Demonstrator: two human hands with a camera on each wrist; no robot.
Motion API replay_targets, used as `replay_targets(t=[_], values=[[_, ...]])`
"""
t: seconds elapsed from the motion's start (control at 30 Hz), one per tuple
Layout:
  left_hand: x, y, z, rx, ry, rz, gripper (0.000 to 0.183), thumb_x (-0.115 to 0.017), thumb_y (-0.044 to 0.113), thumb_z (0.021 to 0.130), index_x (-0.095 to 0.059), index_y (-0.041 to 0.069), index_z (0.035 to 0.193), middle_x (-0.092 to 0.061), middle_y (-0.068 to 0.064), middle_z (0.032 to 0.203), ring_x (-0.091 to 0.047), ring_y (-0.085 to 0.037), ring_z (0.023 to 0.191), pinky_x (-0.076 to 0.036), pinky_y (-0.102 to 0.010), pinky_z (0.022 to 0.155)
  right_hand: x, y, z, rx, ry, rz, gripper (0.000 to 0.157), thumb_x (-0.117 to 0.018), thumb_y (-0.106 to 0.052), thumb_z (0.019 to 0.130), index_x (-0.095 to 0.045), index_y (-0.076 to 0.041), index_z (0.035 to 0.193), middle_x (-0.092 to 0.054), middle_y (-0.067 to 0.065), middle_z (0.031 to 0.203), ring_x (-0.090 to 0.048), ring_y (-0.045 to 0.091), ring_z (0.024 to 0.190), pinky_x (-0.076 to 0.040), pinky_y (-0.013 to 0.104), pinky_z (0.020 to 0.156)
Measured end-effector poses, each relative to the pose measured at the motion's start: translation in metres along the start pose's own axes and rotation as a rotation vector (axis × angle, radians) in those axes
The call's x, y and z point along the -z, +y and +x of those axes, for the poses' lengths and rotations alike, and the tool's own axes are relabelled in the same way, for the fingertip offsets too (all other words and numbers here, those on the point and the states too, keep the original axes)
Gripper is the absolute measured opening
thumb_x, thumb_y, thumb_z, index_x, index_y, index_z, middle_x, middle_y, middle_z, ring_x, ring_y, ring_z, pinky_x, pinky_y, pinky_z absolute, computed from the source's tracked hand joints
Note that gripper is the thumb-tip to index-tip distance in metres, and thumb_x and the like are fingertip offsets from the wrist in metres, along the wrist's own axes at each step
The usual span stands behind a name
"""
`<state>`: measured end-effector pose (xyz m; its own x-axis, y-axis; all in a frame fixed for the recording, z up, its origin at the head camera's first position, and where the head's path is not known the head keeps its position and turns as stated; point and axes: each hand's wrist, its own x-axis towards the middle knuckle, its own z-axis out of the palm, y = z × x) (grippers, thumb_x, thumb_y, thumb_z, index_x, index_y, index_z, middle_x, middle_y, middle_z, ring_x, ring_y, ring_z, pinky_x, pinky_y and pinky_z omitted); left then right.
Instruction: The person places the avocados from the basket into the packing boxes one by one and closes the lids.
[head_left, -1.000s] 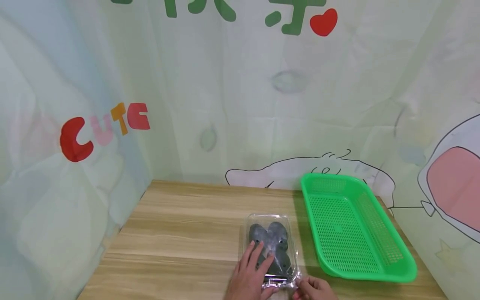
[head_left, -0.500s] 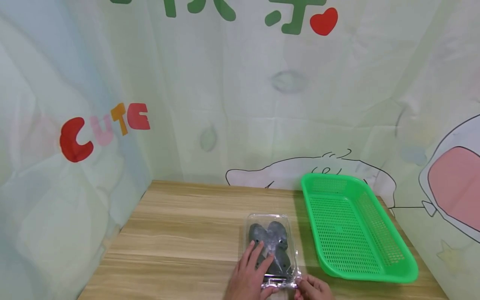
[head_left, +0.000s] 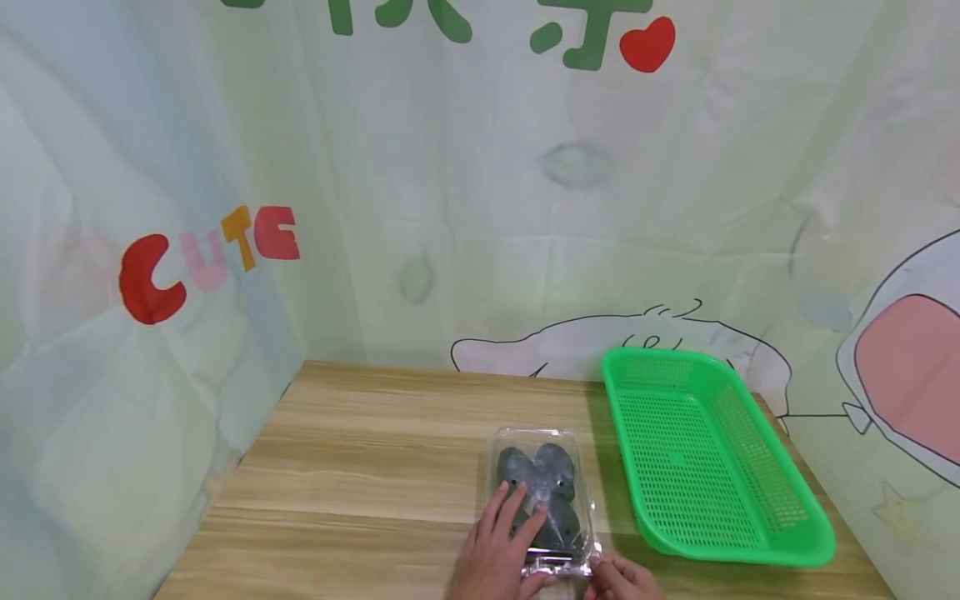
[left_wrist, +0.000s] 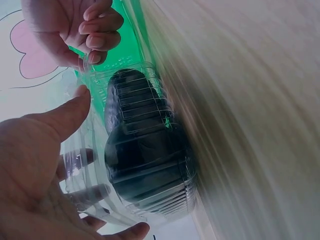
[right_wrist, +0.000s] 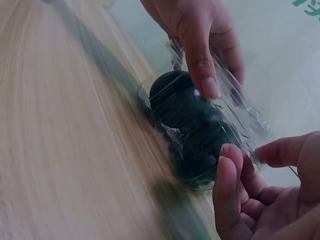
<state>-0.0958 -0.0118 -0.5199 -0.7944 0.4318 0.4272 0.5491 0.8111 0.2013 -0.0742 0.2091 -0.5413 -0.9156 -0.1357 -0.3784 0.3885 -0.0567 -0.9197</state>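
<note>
A clear plastic clamshell box lies on the wooden table near its front edge, lid down. Several dark, egg-shaped pieces that look like fruit fill it. My left hand rests spread across the lid's near left part; in the left wrist view its fingers reach over the top and the thumb lies along the front side. At the box's near right corner, my right hand pinches the plastic rim between thumb and fingers, with the other fingers curled, as the right wrist view shows.
To the right of the box stands a green plastic basket with a perforated bottom. The wooden table stretches to the left. Behind it hangs a printed cloth with cartoon figures and letters.
The box, left hand and basket stay where they were. My right hand shifts only very slightly at the box's corner, still pinching the rim.
</note>
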Motion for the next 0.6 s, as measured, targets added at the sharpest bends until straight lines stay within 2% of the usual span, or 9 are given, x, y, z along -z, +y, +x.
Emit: replay_targets(t=[0.23, 0.5, 0.6], values=[[-0.0003, -0.0001, 0.0002, 0.009, -0.012, -0.009, 0.074, -0.070, 0.062, 0.073, -0.054, 0.025, 0.135, -0.038, -0.010, 0.150, -0.034, -0.033, 0.137, -0.045, -0.050, 0.098, 0.0007, -0.0019, -0.0012, 0.022, -0.022, -0.061, 0.025, -0.059, -0.031, 0.089, -0.061, -0.007, 0.083, -0.065, 0.000, 0.070, -0.055, 0.005, 0.056, -0.047, 0.018, 0.052], [-0.0008, -0.0014, -0.0004, 0.003, -0.002, 0.000, 0.077, -0.072, 0.062, 0.070, -0.054, 0.025, 0.135, -0.039, -0.010, 0.149, -0.034, -0.033, 0.137, -0.045, -0.049, 0.098, -0.0007, -0.0012, -0.0011, 0.044, -0.021, -0.094, 0.025, -0.059, -0.031, 0.089, -0.060, -0.007, 0.082, -0.064, -0.001, 0.069, -0.052, 0.003, 0.055, -0.045, 0.018, 0.051], [0.0012, -0.0014, -0.0027, -0.009, -0.006, 0.010, 0.079, -0.072, 0.063, 0.068, -0.054, 0.025, 0.135, -0.040, -0.010, 0.148, -0.035, -0.034, 0.136, -0.047, -0.049, 0.096, -0.0010, 0.0026, -0.0018, 0.075, -0.002, -0.158, 0.030, -0.058, -0.029, 0.091, -0.060, -0.001, 0.082, -0.063, 0.000, 0.069, -0.055, 0.005, 0.057, -0.048, 0.021, 0.052]])
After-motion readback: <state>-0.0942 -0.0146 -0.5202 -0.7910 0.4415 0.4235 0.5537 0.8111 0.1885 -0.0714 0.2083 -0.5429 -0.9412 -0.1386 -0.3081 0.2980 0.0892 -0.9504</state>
